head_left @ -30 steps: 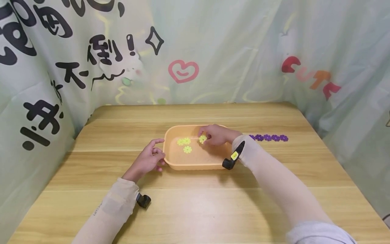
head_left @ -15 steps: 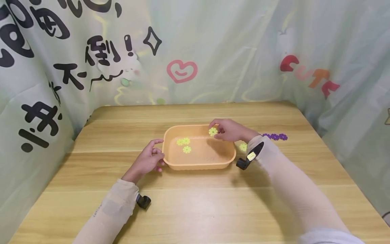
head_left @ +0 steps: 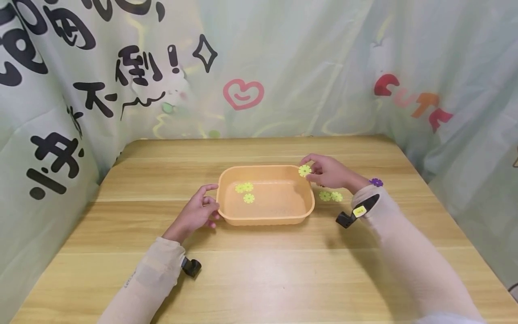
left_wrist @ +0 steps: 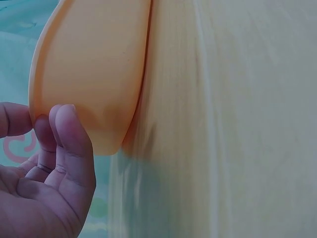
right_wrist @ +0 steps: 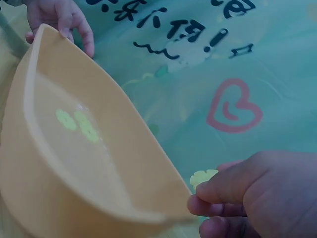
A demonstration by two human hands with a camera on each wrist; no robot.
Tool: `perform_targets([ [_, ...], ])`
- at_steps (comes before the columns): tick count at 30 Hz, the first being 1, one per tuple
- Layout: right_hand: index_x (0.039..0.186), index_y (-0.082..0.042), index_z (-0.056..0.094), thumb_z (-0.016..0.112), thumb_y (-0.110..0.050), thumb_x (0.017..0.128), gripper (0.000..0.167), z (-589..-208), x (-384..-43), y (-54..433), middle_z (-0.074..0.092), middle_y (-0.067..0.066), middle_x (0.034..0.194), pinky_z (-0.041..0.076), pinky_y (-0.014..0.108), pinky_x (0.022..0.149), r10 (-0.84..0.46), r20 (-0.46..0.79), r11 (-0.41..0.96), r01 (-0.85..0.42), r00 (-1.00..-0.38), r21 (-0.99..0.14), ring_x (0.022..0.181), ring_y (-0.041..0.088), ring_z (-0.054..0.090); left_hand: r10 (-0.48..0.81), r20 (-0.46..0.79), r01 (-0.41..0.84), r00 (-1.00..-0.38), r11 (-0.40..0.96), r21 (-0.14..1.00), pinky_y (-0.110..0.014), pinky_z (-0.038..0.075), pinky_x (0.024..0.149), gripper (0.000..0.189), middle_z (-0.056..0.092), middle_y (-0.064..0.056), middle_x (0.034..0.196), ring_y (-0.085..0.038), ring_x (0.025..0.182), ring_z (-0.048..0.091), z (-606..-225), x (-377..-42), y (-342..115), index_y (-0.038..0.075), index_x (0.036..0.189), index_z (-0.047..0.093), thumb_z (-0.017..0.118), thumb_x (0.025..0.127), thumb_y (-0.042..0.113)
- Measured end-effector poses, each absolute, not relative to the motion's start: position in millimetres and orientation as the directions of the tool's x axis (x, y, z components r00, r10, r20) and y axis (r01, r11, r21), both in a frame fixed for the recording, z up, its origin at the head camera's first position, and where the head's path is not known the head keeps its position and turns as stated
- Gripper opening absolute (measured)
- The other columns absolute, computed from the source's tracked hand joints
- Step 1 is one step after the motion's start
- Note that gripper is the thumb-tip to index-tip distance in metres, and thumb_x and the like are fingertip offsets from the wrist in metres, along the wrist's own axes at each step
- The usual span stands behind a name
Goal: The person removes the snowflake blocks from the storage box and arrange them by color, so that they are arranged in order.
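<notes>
My right hand (head_left: 332, 172) pinches a yellow flower-shaped piece (head_left: 305, 170) between thumb and fingers, by the right far corner of the orange plastic basin (head_left: 265, 221). In the right wrist view this yellow flower piece (right_wrist: 202, 177) shows partly behind the thumb. My left hand (head_left: 195, 210) rests at the basin's left end, its fingers touching the outer wall and rim; the left wrist view shows the fingers (left_wrist: 74, 131) bent loosely against the wall. Inside the basin lie three yellow flower pieces (head_left: 248, 198), two of them side by side.
Two more yellow flower pieces (head_left: 331, 196) lie on the wooden table (head_left: 259, 274) just right of the basin. Behind the right wrist, a purple flower piece (head_left: 376, 182) shows, with others of its row mostly hidden. A printed curtain (head_left: 299, 90) surrounds the table's back and sides.
My right hand has lifted the yellow flower piece from inside the basin and carried it right to the far corner, uncovering two yellow pieces and covering most of the purple row. My left hand stays put.
</notes>
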State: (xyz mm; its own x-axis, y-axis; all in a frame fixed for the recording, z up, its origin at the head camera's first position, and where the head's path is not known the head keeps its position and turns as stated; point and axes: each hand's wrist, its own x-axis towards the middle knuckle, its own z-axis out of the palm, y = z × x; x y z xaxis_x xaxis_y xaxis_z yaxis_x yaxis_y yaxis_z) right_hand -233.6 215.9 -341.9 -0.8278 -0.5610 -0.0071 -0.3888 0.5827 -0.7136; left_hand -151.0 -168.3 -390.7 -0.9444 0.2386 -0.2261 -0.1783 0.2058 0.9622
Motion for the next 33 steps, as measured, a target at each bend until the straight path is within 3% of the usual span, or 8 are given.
perform_targets([
  [7, 0.124, 0.004, 0.051, 0.062, 0.002, 0.092, 0.034, -350.9, -228.2, 242.6, 0.059, 0.019, 0.072, 0.050, 0.031, 0.054, -0.525, -0.020, 0.571, -0.335, -0.851, -0.750, 0.059, 0.028, 0.055, 0.243, -0.226, -0.174, -0.943, 0.215, 0.961, -0.034, 0.056, 0.057, 0.057, 0.052, -0.011, 0.089, -0.024, 0.075, 0.057, -389.9, -150.9, -168.5, 0.010, 0.148, 0.027, 0.050, 0.097, 0.000],
  [12, 0.125, 0.002, 0.051, 0.062, 0.000, 0.092, 0.035, -357.1, -222.0, 259.7, 0.060, 0.018, 0.076, 0.053, 0.036, 0.052, -0.470, -0.059, 0.597, -0.268, -0.881, -0.756, 0.060, 0.030, 0.058, 0.248, -0.223, -0.171, -0.943, 0.216, 0.961, -0.033, 0.056, 0.057, 0.057, 0.052, -0.011, 0.089, -0.024, 0.075, 0.057, -390.0, -150.9, -168.3, 0.010, 0.148, 0.027, 0.050, 0.097, 0.000],
  [20, 0.129, 0.006, 0.047, 0.063, -0.001, 0.091, 0.041, -370.7, -215.0, 285.5, 0.061, 0.015, 0.076, 0.049, 0.029, 0.057, -0.425, -0.072, 0.626, -0.235, -0.903, -0.744, 0.063, 0.028, 0.058, 0.248, -0.228, -0.176, -0.942, 0.215, 0.961, -0.033, 0.056, 0.057, 0.057, 0.052, -0.011, 0.090, -0.026, 0.077, 0.057, -389.7, -150.7, -167.8, 0.010, 0.148, 0.028, 0.050, 0.097, 0.000],
  [28, 0.124, 0.005, 0.051, 0.066, -0.002, 0.090, 0.038, -378.9, -206.4, 306.5, 0.053, 0.007, 0.071, 0.044, 0.025, 0.051, -0.384, -0.067, 0.639, -0.213, -0.921, -0.739, 0.058, 0.013, 0.047, 0.244, -0.226, -0.175, -0.943, 0.214, 0.961, -0.033, 0.056, 0.057, 0.057, 0.051, -0.011, 0.092, -0.024, 0.075, 0.057, -390.0, -151.1, -167.5, 0.011, 0.148, 0.027, 0.050, 0.097, 0.000],
  [33, 0.122, 0.004, 0.054, 0.068, -0.005, 0.089, 0.037, -386.1, -201.0, 317.7, 0.054, 0.006, 0.077, 0.045, 0.026, 0.057, -0.352, -0.061, 0.697, -0.218, -0.934, -0.683, 0.065, 0.016, 0.049, 0.239, -0.228, -0.176, -0.944, 0.220, 0.960, -0.032, 0.056, 0.057, 0.056, 0.051, -0.012, 0.092, -0.026, 0.077, 0.057, -389.9, -150.8, -167.6, 0.011, 0.148, 0.028, 0.050, 0.097, 0.000],
])
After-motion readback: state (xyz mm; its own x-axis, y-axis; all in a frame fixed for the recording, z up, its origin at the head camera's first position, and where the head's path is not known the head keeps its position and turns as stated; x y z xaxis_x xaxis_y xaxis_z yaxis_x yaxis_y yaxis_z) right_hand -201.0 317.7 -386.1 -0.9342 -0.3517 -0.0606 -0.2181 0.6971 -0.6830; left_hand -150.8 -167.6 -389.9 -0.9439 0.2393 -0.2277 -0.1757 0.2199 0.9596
